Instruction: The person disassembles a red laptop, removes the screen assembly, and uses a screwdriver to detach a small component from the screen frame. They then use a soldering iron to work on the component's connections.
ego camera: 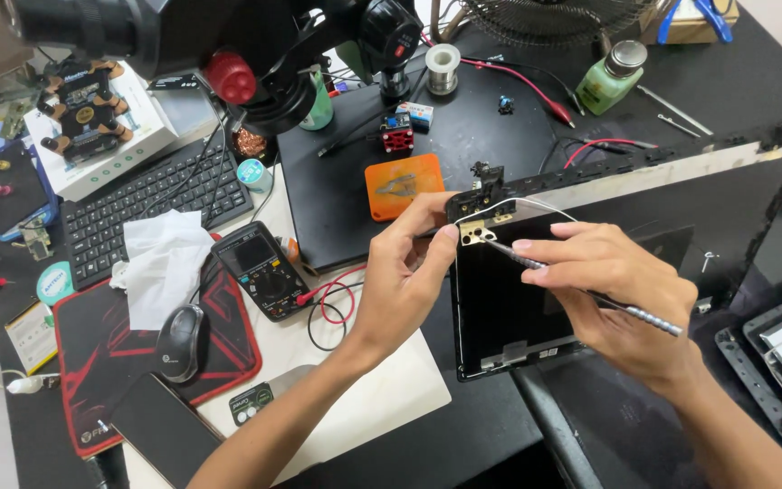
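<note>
a: where is the laptop lid panel [509, 317] found?

b: it is laid flat on the black worktop [463, 154], at about four o'clock from the orange pad [402, 184]. its hinge corner [481, 210] is turned toward twelve o'clock, and a thin white wire [522, 201] is looped over it.

a: how are the hands placed?

b: the hinge corner is pinched by the left hand [405, 285]; thumb and fingers are closed on the edge at nine o'clock of the small brass bracket [478, 234]. a slim metal tool [590, 292] is held by the right hand [617, 294] in a pen-like grip, fingers closed round the shaft, its tip set at the bracket. neither hand is open.

a: how is the panel judged to handle?

b: it is judged light, thin and fairly stiff, though flexing is likely if it is lifted by one corner. the glossy face looks slippery and easily scratched. the wire is taken to be fragile and easily torn if tugged. the frame edge beside the hinge is judged the soundest hold, with the wire left free.

a: what else is seen?

b: a multimeter [260, 270] with red and black leads lies at nine o'clock of the left hand, a mouse [181, 342] on a red-edged mat at eight o'clock, a keyboard [151, 204] at ten o'clock, and a green bottle [610, 77] at one o'clock.
</note>
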